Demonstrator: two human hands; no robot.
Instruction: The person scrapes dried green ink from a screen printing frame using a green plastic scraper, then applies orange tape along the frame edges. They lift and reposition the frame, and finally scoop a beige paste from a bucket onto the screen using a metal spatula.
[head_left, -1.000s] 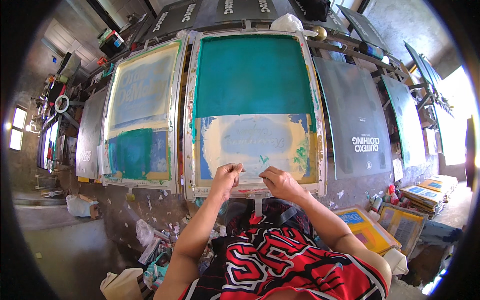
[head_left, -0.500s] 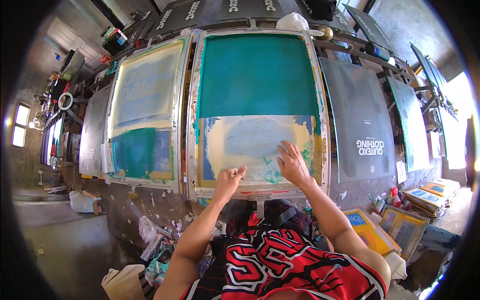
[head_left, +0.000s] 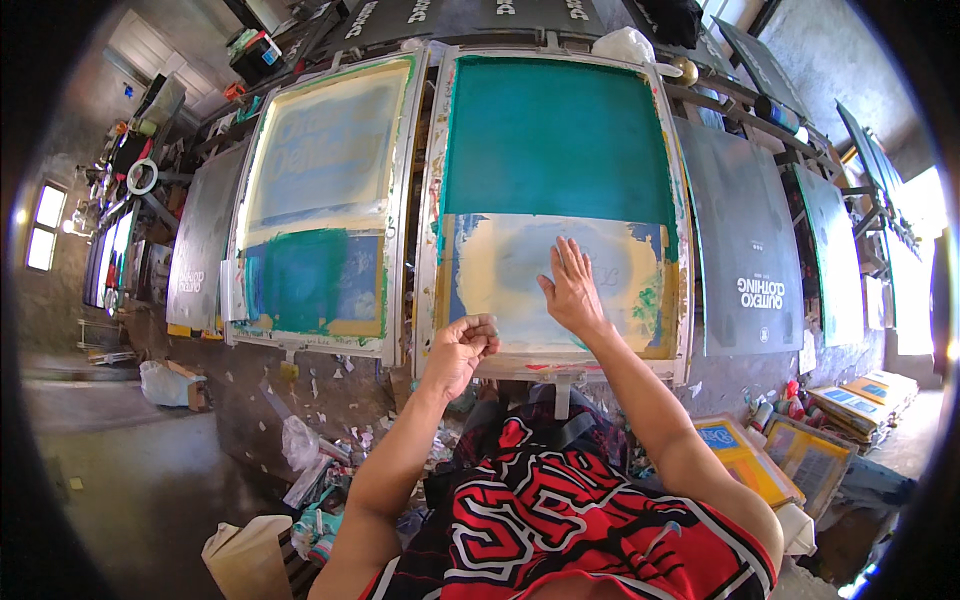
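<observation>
The person's right hand (head_left: 574, 295) is spread flat, fingers straight, over the pale lower part of the framed screen (head_left: 555, 140), which lies directly in front of the body; whether it touches is unclear. Hard pressing could slacken the mesh, and the green smudges (head_left: 645, 302) might smear if damp. The left hand (head_left: 460, 355) is curled narrow near the lower left corner; whether it grips anything cannot be told, though a careless knock might shift the frame.

Left hand (head_left: 460, 356) is curled, right hand (head_left: 574, 293) flat.
</observation>
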